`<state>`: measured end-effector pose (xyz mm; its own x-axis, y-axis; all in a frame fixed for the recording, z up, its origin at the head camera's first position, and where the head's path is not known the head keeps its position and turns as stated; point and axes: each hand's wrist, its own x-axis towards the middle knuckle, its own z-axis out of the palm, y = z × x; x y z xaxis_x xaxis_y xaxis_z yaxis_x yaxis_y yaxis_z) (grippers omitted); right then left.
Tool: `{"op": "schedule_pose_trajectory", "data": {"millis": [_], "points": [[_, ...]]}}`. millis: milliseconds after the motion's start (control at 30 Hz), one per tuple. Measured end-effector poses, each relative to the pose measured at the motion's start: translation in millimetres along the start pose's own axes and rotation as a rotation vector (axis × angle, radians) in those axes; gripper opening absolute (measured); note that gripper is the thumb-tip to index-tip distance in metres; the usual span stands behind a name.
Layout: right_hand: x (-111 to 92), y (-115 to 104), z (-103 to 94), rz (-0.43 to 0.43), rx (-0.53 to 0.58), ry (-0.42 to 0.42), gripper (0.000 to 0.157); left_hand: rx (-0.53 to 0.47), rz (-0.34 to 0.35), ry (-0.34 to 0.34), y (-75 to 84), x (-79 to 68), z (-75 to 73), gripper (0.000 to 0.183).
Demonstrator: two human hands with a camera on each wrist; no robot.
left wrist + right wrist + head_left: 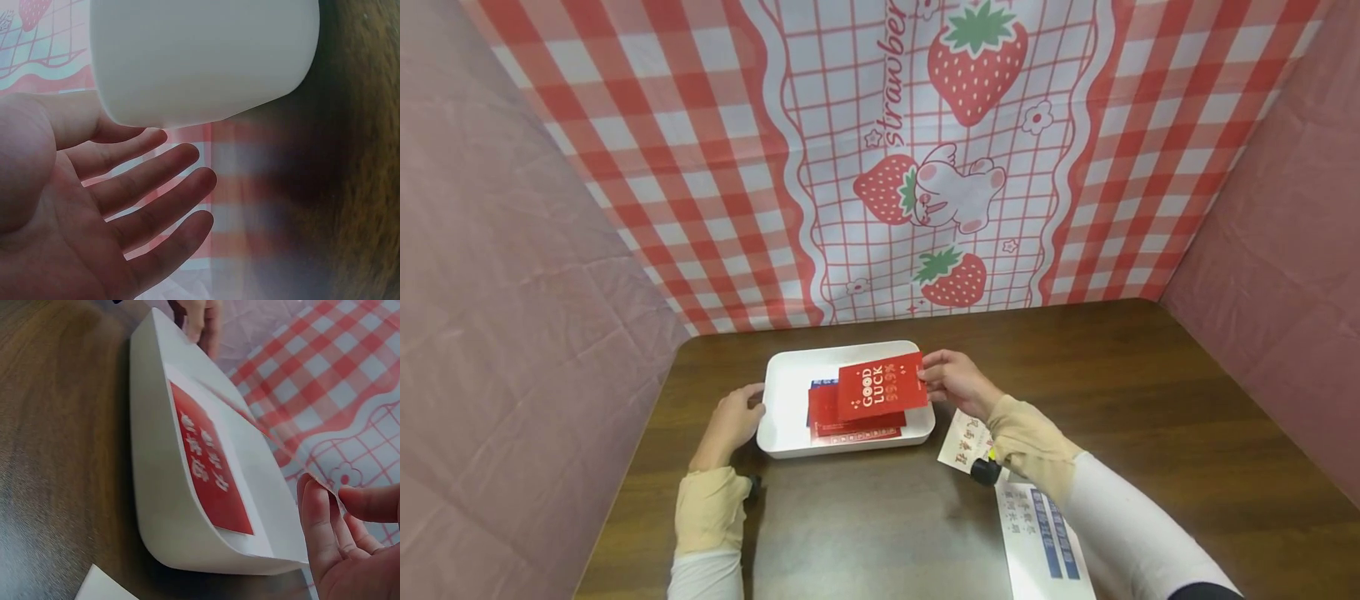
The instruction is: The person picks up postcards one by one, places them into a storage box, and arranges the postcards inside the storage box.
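The right hand (958, 382) pinches the right edge of a red GOOD LUCK card (880, 387) above the right part of the white tray (784, 421), while the left hand (727, 423) is at the tray's left end, fingers loosely spread. Other red cards (822, 410) and a partly hidden blue card (825, 384) already lie inside; the pinched one seems not yet laid down. Outside, a cream card (957, 440) and, nearer, a white card (1028, 558) remain on the table (865, 525) to the right.
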<state>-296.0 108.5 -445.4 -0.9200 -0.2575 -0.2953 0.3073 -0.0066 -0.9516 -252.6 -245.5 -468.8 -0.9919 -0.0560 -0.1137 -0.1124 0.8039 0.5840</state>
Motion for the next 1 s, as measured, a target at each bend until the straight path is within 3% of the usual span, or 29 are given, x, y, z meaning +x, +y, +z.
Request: {"op": "schedule_pose_trajectory", "data": {"millis": [267, 467, 633, 1000], "points": [[5.5, 12.5, 14.6, 0.015, -0.048, 0.010, 0.031, -0.007, -0.007, -0.007, -0.3, 0.0, 2.0, 0.046], [1.6, 9.7, 23.8, 0.051, -0.218, -0.019, 0.053, -0.020, 0.004, 0.002, 0.7, -0.5, 0.8, 0.045], [-2.5, 7.0, 24.4, 0.053, -0.303, -0.070, 0.058, -0.024, 0.003, 0.000, 1.7, -0.1, -0.6, 0.045], [-6.4, 7.2, 19.1, 0.017, -0.255, -0.112, 0.048, -0.018, -0.009, -0.014, 2.7, -1.4, -0.6, 0.046]]}}
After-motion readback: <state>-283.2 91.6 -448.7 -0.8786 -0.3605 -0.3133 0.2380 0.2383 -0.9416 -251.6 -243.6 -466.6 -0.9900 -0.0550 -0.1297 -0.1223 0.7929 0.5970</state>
